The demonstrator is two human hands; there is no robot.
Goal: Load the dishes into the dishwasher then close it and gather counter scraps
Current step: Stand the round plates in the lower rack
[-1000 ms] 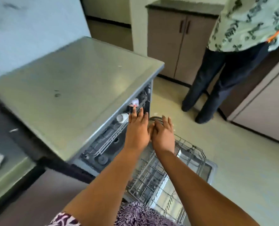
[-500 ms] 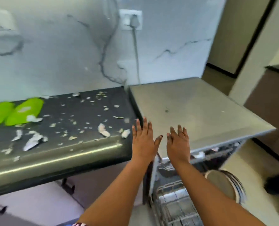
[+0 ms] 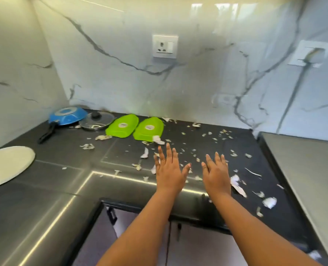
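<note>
Pale vegetable scraps (image 3: 195, 148) lie scattered over the black counter (image 3: 67, 164), thickest from its middle to its right end. My left hand (image 3: 168, 169) and my right hand (image 3: 215, 172) hover flat and palm-down over the scraps near the counter's front edge, fingers spread, holding nothing. A larger white scrap (image 3: 238, 186) lies just right of my right hand. The grey top of the dishwasher (image 3: 308, 169) shows at the far right; its door and racks are out of view.
Two green oval trays (image 3: 135, 127) lie upside down at the back. Left of them are a glass pan lid (image 3: 97, 120) and an upturned blue frying pan (image 3: 66, 117). A white plate (image 3: 5, 166) sits at the left edge. Wall sockets (image 3: 165, 46) are above.
The view has swung left from the open dishwasher and its racks to the counter. Both hands moved from over the rack to above the scattered scraps, still empty.
</note>
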